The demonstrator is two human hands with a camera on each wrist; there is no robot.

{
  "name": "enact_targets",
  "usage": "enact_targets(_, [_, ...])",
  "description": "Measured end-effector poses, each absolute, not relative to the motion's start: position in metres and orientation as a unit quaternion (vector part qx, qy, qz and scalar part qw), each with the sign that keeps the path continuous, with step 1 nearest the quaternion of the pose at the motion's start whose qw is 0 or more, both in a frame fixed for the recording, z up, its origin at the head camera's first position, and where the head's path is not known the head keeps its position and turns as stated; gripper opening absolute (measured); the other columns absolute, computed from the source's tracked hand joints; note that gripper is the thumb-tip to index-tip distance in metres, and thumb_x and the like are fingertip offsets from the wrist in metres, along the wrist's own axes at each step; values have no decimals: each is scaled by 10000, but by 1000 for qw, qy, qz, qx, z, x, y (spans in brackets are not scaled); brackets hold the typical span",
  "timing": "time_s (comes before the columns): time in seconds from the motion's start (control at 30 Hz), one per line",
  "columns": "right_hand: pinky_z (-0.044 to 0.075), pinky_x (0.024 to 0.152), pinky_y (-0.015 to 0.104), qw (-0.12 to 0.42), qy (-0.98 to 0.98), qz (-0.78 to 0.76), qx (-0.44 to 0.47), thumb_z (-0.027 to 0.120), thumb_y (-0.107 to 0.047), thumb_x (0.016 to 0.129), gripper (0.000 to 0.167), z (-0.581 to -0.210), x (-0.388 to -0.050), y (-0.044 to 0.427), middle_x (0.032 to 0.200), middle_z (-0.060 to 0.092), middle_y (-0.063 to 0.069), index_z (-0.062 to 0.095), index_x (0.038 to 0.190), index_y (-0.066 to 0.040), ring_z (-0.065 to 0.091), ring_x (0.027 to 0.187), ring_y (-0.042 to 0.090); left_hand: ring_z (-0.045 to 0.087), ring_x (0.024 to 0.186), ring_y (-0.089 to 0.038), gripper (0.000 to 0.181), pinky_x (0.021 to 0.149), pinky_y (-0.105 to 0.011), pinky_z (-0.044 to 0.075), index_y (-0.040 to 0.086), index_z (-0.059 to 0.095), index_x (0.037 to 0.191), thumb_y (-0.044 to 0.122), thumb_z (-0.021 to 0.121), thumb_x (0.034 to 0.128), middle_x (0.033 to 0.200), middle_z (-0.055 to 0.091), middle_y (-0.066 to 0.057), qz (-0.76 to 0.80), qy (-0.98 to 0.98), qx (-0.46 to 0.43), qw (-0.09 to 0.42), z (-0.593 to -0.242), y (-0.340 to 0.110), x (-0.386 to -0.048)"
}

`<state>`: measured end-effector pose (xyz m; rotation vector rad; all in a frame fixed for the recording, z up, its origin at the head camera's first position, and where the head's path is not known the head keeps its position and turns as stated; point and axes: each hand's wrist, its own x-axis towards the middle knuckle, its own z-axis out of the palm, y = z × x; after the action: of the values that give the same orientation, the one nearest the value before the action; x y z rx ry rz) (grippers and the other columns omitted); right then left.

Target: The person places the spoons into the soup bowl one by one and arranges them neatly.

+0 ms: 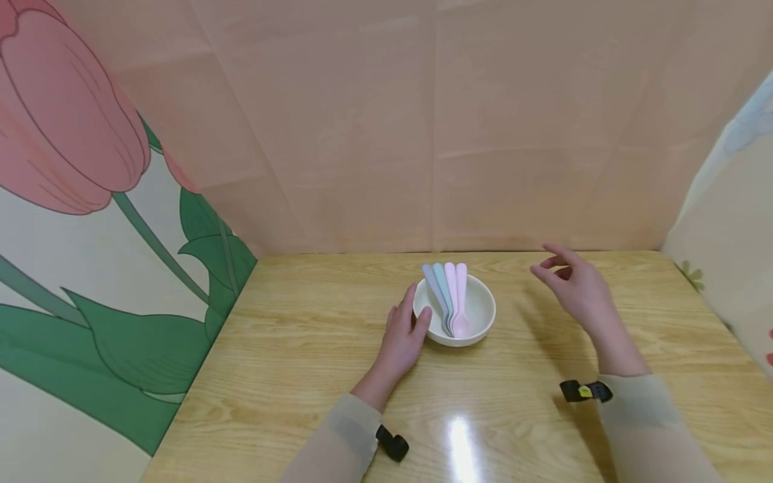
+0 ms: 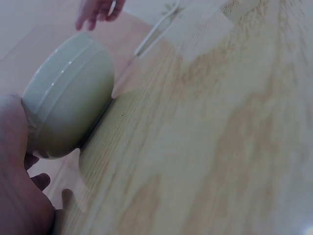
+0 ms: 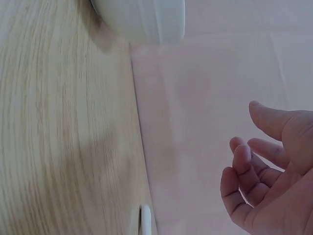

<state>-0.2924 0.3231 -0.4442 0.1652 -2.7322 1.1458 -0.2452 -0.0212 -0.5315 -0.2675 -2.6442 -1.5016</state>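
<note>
A white bowl [image 1: 481, 310] stands on the wooden table, with several plastic spoons [image 1: 461, 295] inside. Blue-grey, teal and pink ones lie side by side, handles leaning on the far rim. My left hand [image 1: 403, 333] holds the bowl at its left side, thumb over the rim and fingers along the outer wall. In the left wrist view the bowl's outer wall [image 2: 73, 93] shows beside that hand; the spoons are hidden there. To the right of the bowl, my right hand [image 1: 576, 288] hovers above the table with loosely bent fingers and nothing in them.
The wooden table [image 1: 290, 376] meets a pink-beige backdrop [image 1: 362, 168] at its far edge. Tulip-patterned cloth [image 1: 139, 335] stands on the left, a pale panel [image 1: 725, 261] on the right. A thin white object [image 3: 146, 220] lies near the far edge, its kind unclear.
</note>
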Motion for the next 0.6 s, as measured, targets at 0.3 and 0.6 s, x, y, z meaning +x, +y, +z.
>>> enact_targets(0.3, [460, 682, 167, 109, -914, 388, 48, 655, -474, 1115, 707, -451, -297, 341, 1292, 698, 183, 474, 1671, -77, 589, 1094, 256, 329, 1629, -274, 717, 1363, -515, 67, 317, 189, 1786, 605, 399, 1163, 1774, 363, -1, -494, -864, -87, 39, -532, -22, -245])
enact_targets(0.6, [447, 773, 228, 119, -911, 393, 30, 682, -450, 1105, 683, -456, -299, 356, 1278, 705, 181, 503, 1658, -91, 563, 1049, 143, 331, 1626, -224, 717, 1365, -486, 65, 300, 188, 1787, 597, 393, 1167, 1775, 357, 12, -489, -867, -89, 38, -531, -21, -245])
